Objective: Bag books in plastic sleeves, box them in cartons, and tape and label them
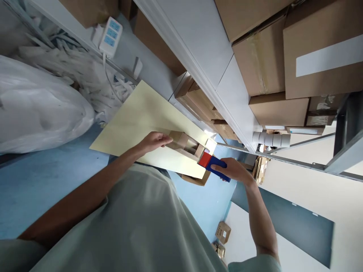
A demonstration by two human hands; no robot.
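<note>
A small brown box, long and narrow, lies on a pale yellow board. Part of its upper side looks open or glossy; I cannot tell which. My left hand is at the box's left end with thumb and fingers pinched together; what is between them, if anything, is too small to make out. In my right hand is a blue-and-red handheld object, its fingers wrapped round the blue part. The red end meets or almost meets the box's right end.
Behind the board, shelves carry several cardboard boxes. A white power strip with a cable is at upper left, near a large white plastic bag. An open carton shows beneath the board. White rolls are at right.
</note>
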